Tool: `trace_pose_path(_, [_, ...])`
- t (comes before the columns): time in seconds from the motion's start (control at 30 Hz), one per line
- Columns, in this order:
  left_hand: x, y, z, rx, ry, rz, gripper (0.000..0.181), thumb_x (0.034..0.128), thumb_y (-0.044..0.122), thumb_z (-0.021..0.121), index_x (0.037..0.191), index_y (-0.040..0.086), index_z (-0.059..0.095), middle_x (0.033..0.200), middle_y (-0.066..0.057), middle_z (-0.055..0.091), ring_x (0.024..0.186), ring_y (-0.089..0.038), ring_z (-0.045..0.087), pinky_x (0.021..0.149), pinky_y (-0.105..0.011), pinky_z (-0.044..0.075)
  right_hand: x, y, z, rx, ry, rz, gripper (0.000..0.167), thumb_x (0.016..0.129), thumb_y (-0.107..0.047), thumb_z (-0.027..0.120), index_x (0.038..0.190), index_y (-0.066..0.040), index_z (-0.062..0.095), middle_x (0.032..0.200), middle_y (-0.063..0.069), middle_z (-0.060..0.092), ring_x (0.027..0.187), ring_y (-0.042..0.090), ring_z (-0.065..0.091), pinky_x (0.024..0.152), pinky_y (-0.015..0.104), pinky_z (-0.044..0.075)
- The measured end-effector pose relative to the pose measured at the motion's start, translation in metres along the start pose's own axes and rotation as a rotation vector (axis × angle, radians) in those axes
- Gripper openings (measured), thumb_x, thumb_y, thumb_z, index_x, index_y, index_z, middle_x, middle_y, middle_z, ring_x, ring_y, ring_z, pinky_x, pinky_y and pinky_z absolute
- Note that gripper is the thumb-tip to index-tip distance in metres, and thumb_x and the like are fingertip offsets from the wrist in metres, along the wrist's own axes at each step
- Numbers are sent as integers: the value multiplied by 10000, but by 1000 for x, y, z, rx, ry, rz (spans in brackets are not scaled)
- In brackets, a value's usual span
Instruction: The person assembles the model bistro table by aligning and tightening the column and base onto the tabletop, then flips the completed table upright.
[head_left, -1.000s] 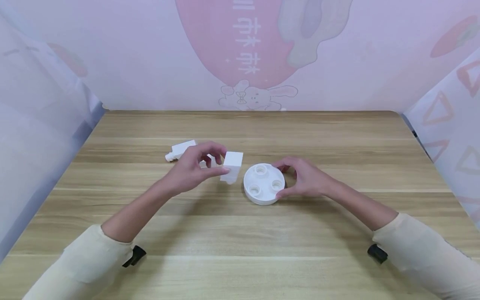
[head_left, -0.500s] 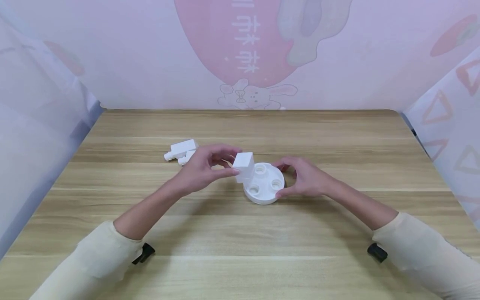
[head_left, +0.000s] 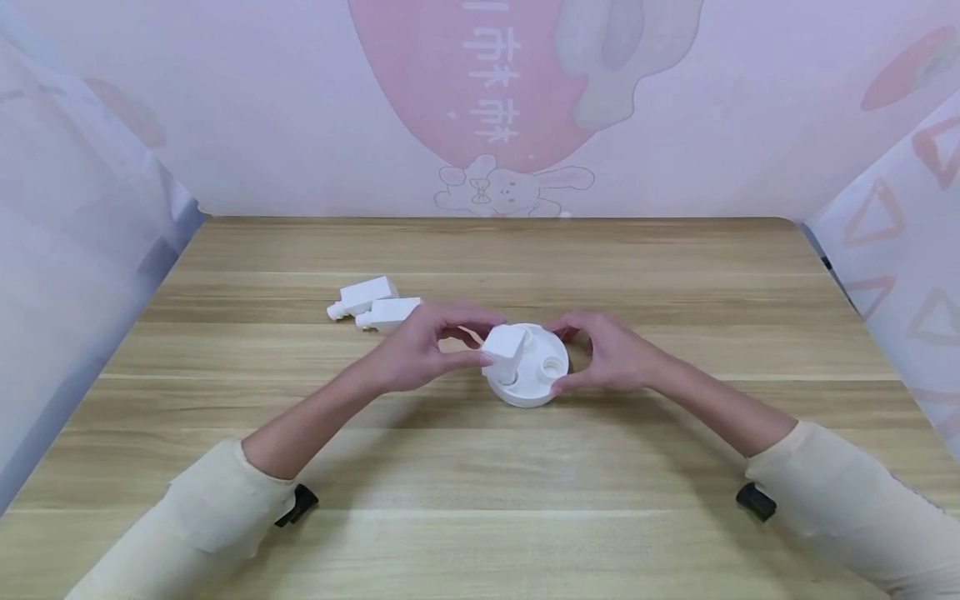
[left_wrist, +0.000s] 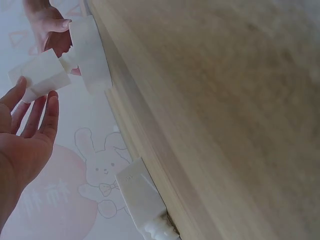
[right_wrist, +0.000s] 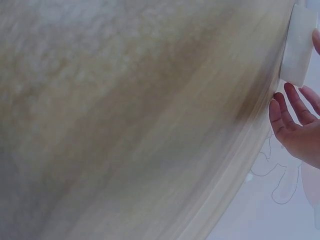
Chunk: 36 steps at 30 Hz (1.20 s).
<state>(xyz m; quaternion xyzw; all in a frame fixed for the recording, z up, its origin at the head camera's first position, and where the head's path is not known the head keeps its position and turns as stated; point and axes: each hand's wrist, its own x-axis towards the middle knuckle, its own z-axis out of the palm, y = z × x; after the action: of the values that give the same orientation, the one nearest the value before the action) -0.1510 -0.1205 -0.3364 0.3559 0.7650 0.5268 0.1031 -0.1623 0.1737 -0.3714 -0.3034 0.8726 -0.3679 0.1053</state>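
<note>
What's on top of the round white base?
One open socket shows. Left hand holds a white block over the left side. Hidden: surface behind it, whether its peg is seated.

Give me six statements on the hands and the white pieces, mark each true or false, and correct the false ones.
1. The left hand holds a block at the disc. True.
2. The right hand holds a second block. False: it grips the disc's edge.
3. A far block and a near block lie on the table. True.
4. Both of those blocks stand upright. False: they lie on their sides.
5. The disc's right-hand socket, as the head view shows it, has no block in it. True.
6. The disc is black. False: it is white.
</note>
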Motion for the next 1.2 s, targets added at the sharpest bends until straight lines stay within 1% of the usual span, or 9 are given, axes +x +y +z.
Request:
trace_pose_path(0.17, [2,-1,4,29,-34,52,443,834,-63,816,1260,-61,694,1207,-159,732,1024,-245,695,905,-422,591,1,-1,-1,-5,-8,5,728,695,-252,969,1307,-12,658,1136,61,714,1059,244,627,877,428,503])
trace_pose_path(0.33, [4,-2,7,82,-72,87,430,833,-41,826,1246,-41,706,1200,-147,732,1068,-246,685,911,-386,589,1,-3,-2,-9,-20,22,741,692,-255,966,1322,-25,652,1138,46,709,1065,227,621,874,416,506])
trace_pose_path(0.5, [6,-3,8,135,-92,97,454,860,-8,814,1294,-34,684,1218,-138,727,1047,-256,686,903,-374,586,1,-4,-3,-15,-22,16,738,697,-268,961,1319,-19,650,1136,49,709,1064,228,623,870,419,509])
trace_pose_path(0.67, [8,0,9,195,-118,91,495,889,30,797,1357,-29,646,1249,-114,718,1038,-204,659,885,-376,570,1,-5,-3,-10,-22,13,736,690,-253,965,1316,-25,653,1134,45,709,1066,228,624,887,427,509])
trace_pose_path(0.77, [10,3,11,218,-116,81,495,885,69,814,1347,-16,657,1236,-95,719,1031,-201,644,881,-412,564,1,-5,-3,-5,-26,13,736,692,-252,966,1318,-29,652,1138,39,708,1068,223,623,898,430,509])
trace_pose_path(0.9, [13,6,14,247,-100,70,489,851,123,861,1297,12,694,1202,-71,720,1011,-221,646,871,-452,562,1,-4,-3,6,-34,19,740,697,-253,965,1326,-27,646,1150,39,705,1070,226,619,907,442,512])
trace_pose_path(1.1, [14,6,15,260,-66,101,427,808,114,894,1186,10,724,1091,-57,739,975,-248,656,837,-435,556,0,-4,-3,5,-36,18,743,700,-260,964,1327,-24,644,1157,44,705,1078,228,623,927,450,506])
trace_pose_path(1.2, [14,5,14,253,-68,115,421,813,98,885,1191,6,723,1086,-62,742,966,-243,653,826,-455,560,0,-4,-3,-1,-30,12,735,699,-261,963,1320,-24,648,1145,42,708,1076,226,627,926,449,504])
